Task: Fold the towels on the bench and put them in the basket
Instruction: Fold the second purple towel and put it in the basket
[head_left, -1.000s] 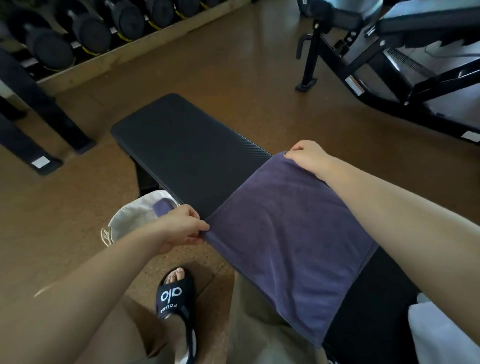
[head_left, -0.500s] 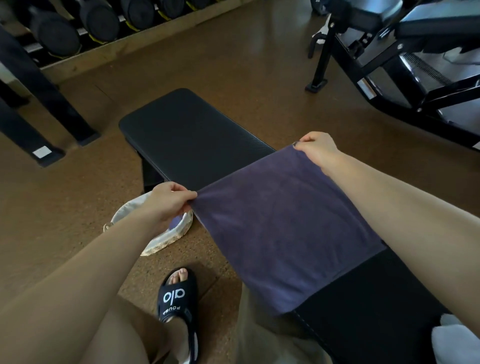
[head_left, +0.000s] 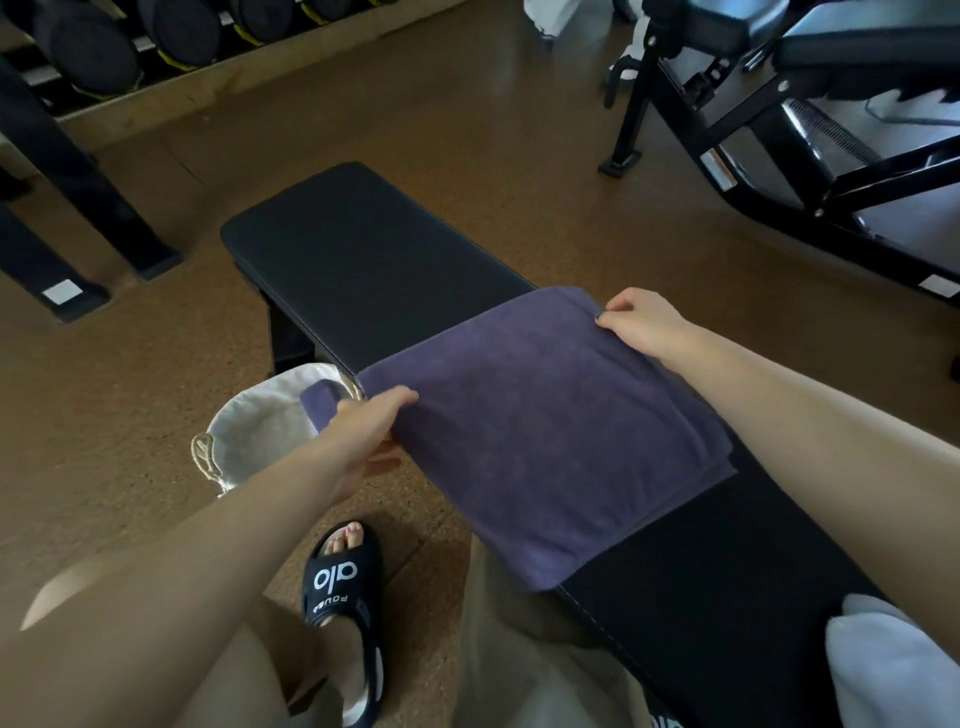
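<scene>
Towel (head_left: 540, 436), purple, folded across bench (head_left: 363, 260); soft, light, limp by my reckoning. My left hand (head_left: 363, 441) pinches its near-left edge, right hand (head_left: 641, 322) pinches far corner. Best taken at corners. Basket (head_left: 260, 431) just beside.

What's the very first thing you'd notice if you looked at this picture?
A big purple towel lies folded across the black bench, the left hand and right hand each pinching a far corner. On the floor left of the bench, a white basket already holds another purple towel.
</scene>
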